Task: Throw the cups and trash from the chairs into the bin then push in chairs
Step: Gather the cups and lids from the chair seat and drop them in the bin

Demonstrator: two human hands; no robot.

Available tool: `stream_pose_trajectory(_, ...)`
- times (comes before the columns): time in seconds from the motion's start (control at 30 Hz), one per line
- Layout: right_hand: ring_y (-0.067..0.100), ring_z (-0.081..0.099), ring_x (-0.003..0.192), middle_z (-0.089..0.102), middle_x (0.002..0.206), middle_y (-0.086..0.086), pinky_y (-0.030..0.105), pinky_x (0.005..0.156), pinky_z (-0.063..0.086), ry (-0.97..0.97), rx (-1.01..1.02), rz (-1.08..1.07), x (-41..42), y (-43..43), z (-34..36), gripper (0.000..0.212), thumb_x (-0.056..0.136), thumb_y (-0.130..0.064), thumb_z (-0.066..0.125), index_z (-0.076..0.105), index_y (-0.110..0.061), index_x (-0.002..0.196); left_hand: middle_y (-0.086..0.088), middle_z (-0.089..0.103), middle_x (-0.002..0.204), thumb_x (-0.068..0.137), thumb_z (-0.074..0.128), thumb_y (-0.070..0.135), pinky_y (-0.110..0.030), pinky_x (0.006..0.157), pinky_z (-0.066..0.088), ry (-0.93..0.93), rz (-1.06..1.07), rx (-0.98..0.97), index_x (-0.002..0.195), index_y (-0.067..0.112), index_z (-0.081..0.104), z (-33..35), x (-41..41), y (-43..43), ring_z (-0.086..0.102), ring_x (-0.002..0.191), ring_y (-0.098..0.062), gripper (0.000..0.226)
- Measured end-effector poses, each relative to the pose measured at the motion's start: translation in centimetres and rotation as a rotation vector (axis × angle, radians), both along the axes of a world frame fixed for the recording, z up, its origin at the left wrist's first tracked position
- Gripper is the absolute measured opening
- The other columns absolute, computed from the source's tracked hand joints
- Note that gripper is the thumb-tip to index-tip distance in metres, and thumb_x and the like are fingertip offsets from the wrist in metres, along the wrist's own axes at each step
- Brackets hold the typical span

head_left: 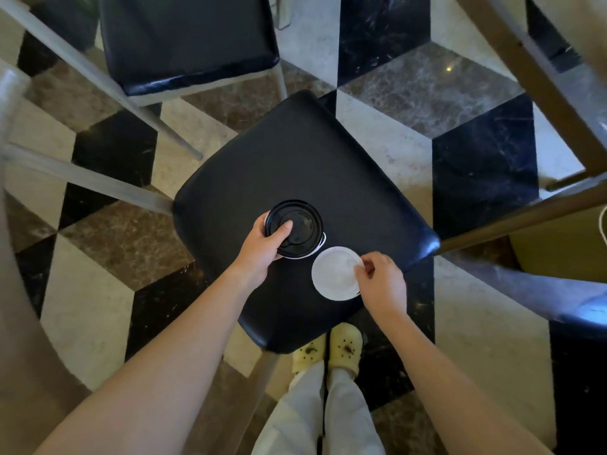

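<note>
A black padded chair seat (305, 165) fills the middle of the head view. Two cups stand on its near part. The left one is a cup with a black lid (297, 226); my left hand (262, 247) wraps around its left side with the thumb resting on the lid. To its right stands a white open cup (335, 274), seen from above. My right hand (382, 280) pinches the right side of its rim with thumb and fingertips.
A second black chair seat (184, 37) stands at the upper left, its grey metal legs (98, 77) slanting across the chequered marble floor. A brown frame (542, 77) runs down the right side. My feet in yellow clogs (345, 349) stand just below the near chair.
</note>
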State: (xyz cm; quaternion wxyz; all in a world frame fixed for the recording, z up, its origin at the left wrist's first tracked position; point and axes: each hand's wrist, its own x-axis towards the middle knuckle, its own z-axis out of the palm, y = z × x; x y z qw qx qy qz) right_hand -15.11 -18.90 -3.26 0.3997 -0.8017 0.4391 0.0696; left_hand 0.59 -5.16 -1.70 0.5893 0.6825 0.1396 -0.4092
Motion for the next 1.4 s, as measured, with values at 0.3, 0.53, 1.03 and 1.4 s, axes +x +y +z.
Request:
stream_pose_trajectory(0.3,-0.004,0.055,0.074,0.058,0.082,-0.018,0.007,0.052,0.039,-0.341,0.118,-0.235,2.8,-3.1,7.0,0.010,0.090,-0.025,0.060,0.053,-0.032,0.087,0.007,0.066,0.110,0.094,0.055,0.029,-0.034,0.079,0.057,0.065,-0.068,-0.122,0.108,0.033,0.056,2.5,-2.2,-2.5,0.063,0.103,-0.011,0.014)
stream_pose_trajectory(0.53,0.005,0.053,0.071,0.058,0.085,-0.005,0.013,0.058,0.037,-0.319,0.080,-0.278,2.0,-4.1,7.6,0.008,0.091,-0.023,0.060,0.052,-0.024,0.088,0.008,0.069,0.117,0.083,0.036,0.066,-0.036,0.094,0.051,0.146,-0.279,-0.229,0.117,0.035,0.061,4.8,-4.2,-4.7,0.060,0.115,-0.011,0.052)
stream_pose_trajectory(1.03,0.008,0.054,0.090,0.041,0.116,-0.008,0.015,0.070,0.046,-0.274,0.162,-0.450,-4.8,-6.8,5.9,0.050,0.083,-0.027,0.071,0.044,-0.020,0.125,-0.007,0.061,0.120,0.086,0.065,0.018,-0.034,0.083,0.055,0.128,-0.332,-0.084,0.125,0.020,0.051,5.6,-9.7,-11.3,0.060,0.108,-0.023,0.041)
stream_pose_trajectory(1.4,0.011,0.058,0.099,0.059,0.107,-0.008,0.013,0.065,0.043,-0.326,0.421,-0.629,-14.4,-8.4,7.7,0.040,0.089,-0.036,0.063,0.051,-0.023,0.125,0.000,0.060,0.118,0.085,0.066,0.034,-0.030,0.089,0.052,0.005,-0.875,-0.106,0.125,0.030,0.048,5.5,-16.0,-16.0,0.057,0.111,-0.018,0.045)
